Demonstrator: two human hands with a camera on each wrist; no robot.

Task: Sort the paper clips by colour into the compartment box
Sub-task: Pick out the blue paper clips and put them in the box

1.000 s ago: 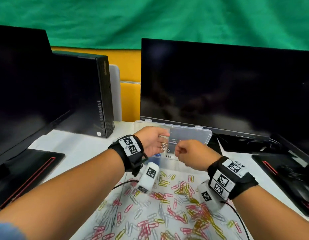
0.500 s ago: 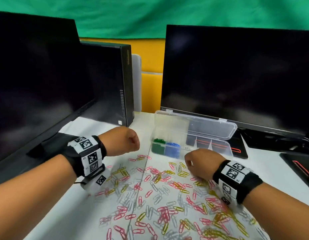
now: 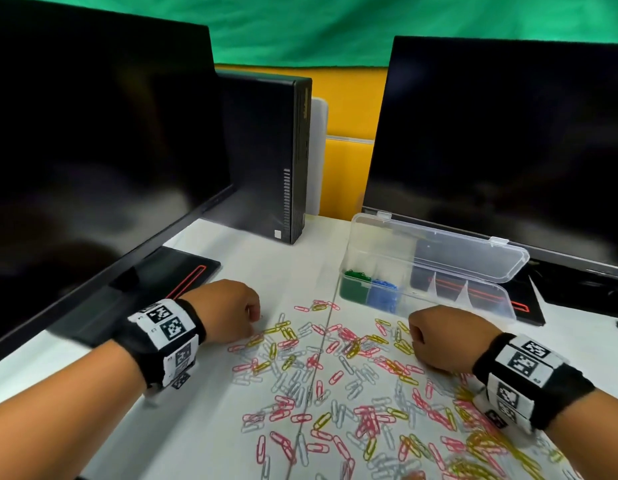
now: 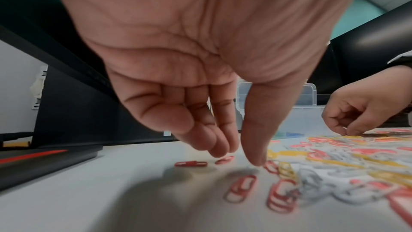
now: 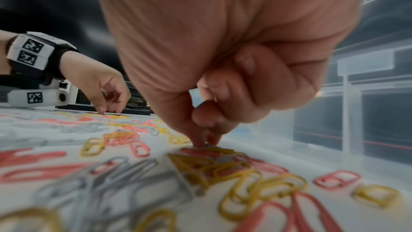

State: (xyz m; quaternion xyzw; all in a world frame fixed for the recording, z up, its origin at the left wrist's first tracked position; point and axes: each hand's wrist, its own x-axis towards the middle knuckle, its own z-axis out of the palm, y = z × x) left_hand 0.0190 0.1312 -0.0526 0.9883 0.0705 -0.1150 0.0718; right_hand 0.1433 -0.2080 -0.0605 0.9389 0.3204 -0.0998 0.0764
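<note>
Clips (image 3: 335, 382) red, yellow, grey tangled thick across near bench (image 3: 203, 431). Right hand (image 3: 439, 337) clenched, fingers (image 5: 200, 140) pinching down into mixed heap, catch not visible; could drag a hooked wrong-colour clip along. Left hand (image 3: 231, 311) released, fingers (image 4: 254, 151) loose over lone red clips, holding nothing; risk of flicking one away. Compartment box (image 3: 439, 268) beyond, lid up, green and blue filled.

We note a white worktop (image 3: 273, 268) carrying two dark monitors (image 3: 93, 150) and a black computer tower (image 3: 266, 157), backed by a yellow partition (image 3: 349, 109) and green cloth (image 3: 335, 26).
</note>
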